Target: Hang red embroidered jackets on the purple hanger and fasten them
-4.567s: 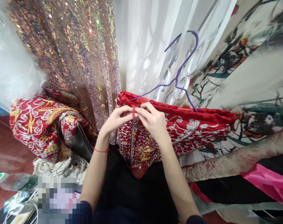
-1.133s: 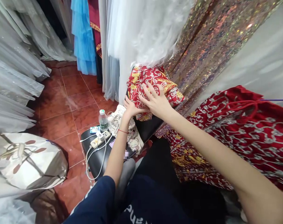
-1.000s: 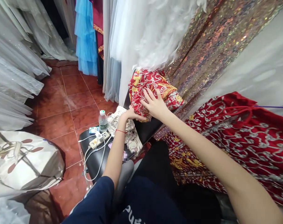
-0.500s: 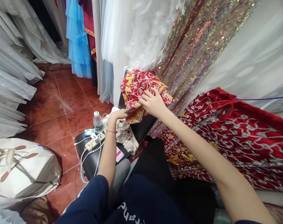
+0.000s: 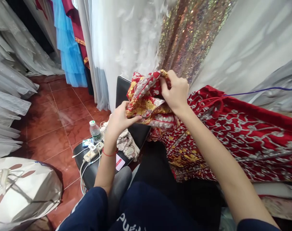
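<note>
A bunched red garment with gold and silver embroidery (image 5: 146, 101) is lifted off the black chair (image 5: 122, 88). My left hand (image 5: 118, 120) pinches its lower edge, fingers closed on the cloth. My right hand (image 5: 176, 91) grips its upper folds, closed. To the right, a second red embroidered garment (image 5: 244, 134) hangs spread from a purple hanger (image 5: 261, 90).
A black stool (image 5: 93, 170) at lower left carries a water bottle (image 5: 95, 131), a power strip with white cables (image 5: 91, 152) and a white printed cloth (image 5: 126, 146). White, blue and sequined dresses hang behind. A white bag (image 5: 23, 189) lies on the red tiled floor.
Both hands went from resting on the red garment on the chair to gripping it and lifting it up toward me. The view has turned slightly right.
</note>
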The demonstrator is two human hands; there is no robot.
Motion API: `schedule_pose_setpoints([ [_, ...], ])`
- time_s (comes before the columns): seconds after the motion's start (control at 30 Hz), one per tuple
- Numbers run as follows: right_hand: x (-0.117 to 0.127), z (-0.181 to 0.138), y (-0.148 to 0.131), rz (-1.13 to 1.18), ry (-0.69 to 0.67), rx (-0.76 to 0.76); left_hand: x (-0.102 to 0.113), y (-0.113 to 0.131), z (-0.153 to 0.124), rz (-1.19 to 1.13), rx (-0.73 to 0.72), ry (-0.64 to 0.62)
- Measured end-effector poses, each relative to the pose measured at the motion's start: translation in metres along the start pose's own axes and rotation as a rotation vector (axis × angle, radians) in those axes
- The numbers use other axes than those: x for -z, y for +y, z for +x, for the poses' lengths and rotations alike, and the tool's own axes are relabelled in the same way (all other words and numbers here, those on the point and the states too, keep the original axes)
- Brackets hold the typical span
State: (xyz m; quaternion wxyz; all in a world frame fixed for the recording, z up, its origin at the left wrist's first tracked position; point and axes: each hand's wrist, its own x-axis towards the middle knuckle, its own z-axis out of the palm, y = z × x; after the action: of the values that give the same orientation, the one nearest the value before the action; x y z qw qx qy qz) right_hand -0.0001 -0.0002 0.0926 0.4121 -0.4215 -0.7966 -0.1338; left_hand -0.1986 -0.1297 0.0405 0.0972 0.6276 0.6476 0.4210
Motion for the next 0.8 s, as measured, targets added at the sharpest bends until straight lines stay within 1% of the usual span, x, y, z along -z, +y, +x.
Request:
schedule_pose_setpoints([
  [0.03,0.009,0.001,0.011,-0.01,0.026,-0.028,-0.011,0.004,0.003,-0.022,-0.042,0.009],
  [0.1,0.028,0.0,0.032,-0.054,0.059,-0.074,-0.033,0.009,0.011,-0.149,-0.115,0.011],
  [0.2,0.053,-0.01,0.059,-0.126,0.049,-0.133,-0.064,0.015,0.017,-0.339,-0.188,-0.007],
  [0.27,0.063,-0.024,0.075,-0.149,0.029,-0.172,-0.08,0.022,0.013,-0.349,-0.201,0.013],
  [0.33,0.067,-0.039,0.089,-0.166,-0.005,-0.179,-0.092,0.033,0.004,-0.331,-0.197,0.036],
  [0.4,0.068,-0.055,0.102,-0.196,-0.071,-0.161,-0.101,0.046,-0.004,-0.346,-0.202,0.023],
  [0.47,0.066,-0.066,0.113,-0.235,-0.166,-0.16,-0.107,0.062,-0.008,-0.386,-0.213,0.0],
  [0.53,0.063,-0.074,0.122,-0.224,-0.278,-0.213,-0.113,0.077,-0.005,-0.406,-0.218,-0.016],
  [0.57,0.062,-0.076,0.125,-0.161,-0.34,-0.257,-0.116,0.084,0.0,-0.4,-0.22,-0.014],
  [0.6,0.061,-0.078,0.126,-0.04,-0.406,-0.311,-0.119,0.091,0.006,-0.384,-0.222,-0.005],
  [0.63,0.061,-0.079,0.127,0.133,-0.472,-0.375,-0.123,0.096,0.013,-0.357,-0.225,0.01],
  [0.7,0.062,-0.082,0.125,0.554,-0.576,-0.492,-0.13,0.105,0.029,-0.279,-0.228,0.05],
  [0.73,0.063,-0.084,0.122,0.741,-0.602,-0.512,-0.133,0.109,0.037,-0.231,-0.227,0.067],
  [0.77,0.064,-0.086,0.118,0.874,-0.612,-0.498,-0.136,0.112,0.044,-0.179,-0.223,0.079],
  [0.8,0.066,-0.087,0.114,0.935,-0.611,-0.451,-0.138,0.115,0.051,-0.129,-0.217,0.086],
])
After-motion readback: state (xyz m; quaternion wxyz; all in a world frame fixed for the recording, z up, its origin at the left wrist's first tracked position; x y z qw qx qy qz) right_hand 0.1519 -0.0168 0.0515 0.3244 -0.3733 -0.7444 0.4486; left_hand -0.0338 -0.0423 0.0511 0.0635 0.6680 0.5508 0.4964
